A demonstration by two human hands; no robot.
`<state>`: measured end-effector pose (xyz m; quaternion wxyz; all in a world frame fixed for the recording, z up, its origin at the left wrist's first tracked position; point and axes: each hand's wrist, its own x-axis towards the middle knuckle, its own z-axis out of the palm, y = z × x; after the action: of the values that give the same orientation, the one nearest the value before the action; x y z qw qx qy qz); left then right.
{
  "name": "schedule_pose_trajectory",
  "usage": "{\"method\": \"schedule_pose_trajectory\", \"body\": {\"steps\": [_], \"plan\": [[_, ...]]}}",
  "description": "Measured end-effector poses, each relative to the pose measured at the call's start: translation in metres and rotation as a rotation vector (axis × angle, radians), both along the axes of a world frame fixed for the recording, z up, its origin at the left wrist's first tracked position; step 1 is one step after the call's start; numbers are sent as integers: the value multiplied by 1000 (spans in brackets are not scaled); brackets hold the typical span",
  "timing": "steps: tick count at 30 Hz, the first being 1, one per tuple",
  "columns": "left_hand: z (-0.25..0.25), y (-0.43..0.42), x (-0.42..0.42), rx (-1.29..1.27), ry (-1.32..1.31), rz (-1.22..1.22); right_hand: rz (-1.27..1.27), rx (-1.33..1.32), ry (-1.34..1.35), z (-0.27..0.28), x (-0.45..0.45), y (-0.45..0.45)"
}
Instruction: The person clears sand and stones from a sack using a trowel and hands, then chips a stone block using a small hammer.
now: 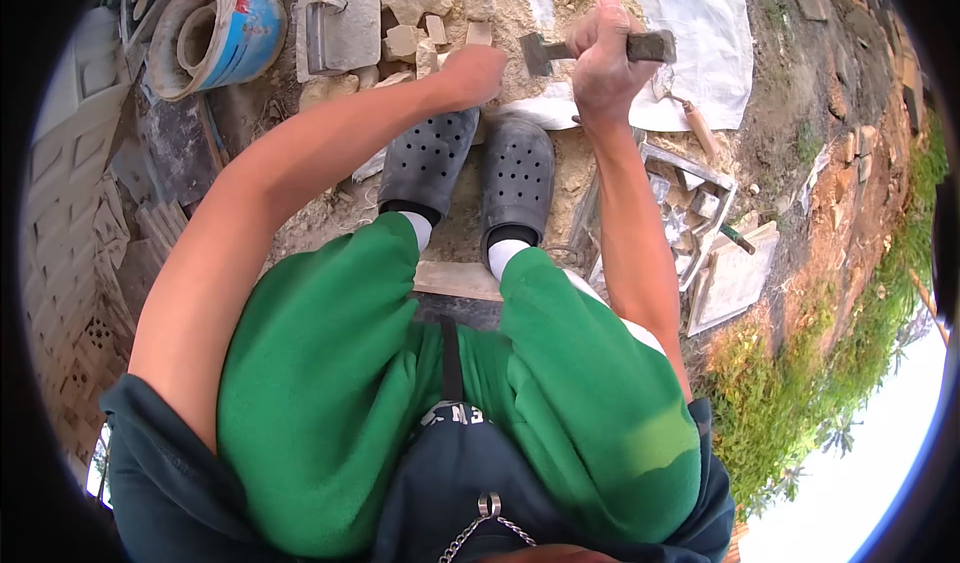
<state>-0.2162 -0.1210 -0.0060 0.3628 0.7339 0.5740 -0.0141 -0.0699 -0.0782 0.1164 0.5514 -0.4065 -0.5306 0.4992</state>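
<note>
My right hand [607, 71] is closed around a short hammer [540, 53], raised above the pale ground. The hammer's flat dark head points left and its other end [652, 46] sticks out to the right of my fist. Lower and to the left, my left hand [478, 75] is closed just beyond my grey clogs [520, 168], its fingers mostly hidden from above. A narrow pale stone piece [478, 34] shows past its knuckles and seems gripped in it. Broken stone pieces [405, 41] lie to the left of that hand.
A blue bucket [262, 38] stands at upper left, beside a slab bearing a metal tool [318, 38]. White sheeting [715, 23] covers ground on the right, with a wooden-handled trowel [702, 128] at its edge. A crate [715, 178] of pieces and flat tiles [730, 283] lie nearby.
</note>
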Motion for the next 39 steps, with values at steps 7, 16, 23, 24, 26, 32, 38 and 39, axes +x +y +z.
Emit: {"method": "schedule_pose_trajectory", "body": {"steps": [7, 16, 23, 24, 26, 32, 38, 39], "plan": [[-26, 6, 13, -7, -29, 94, 35, 143, -36, 3, -9, -6], [-18, 12, 11, -37, -70, 177, 4, 46, 23, 7, -4, 8], [-23, 33, 6, 68, -227, 253, -75, 79, 74, 30, 10, 5], [-23, 32, 6, 66, -203, 262, -83, 101, 20, 34, 10, 5], [-27, 31, 5, 81, -181, 264, -79, 67, 56, 53, 8, -3], [-16, 18, 4, 77, -97, 205, -11, 104, -10, -11, 2, -6], [-27, 15, 6, 92, -50, 156, -5, -14, -5, 8, -3, 8], [-29, 15, 6, 86, -32, 140, 7, 37, 13, 23, -4, 6]]}}
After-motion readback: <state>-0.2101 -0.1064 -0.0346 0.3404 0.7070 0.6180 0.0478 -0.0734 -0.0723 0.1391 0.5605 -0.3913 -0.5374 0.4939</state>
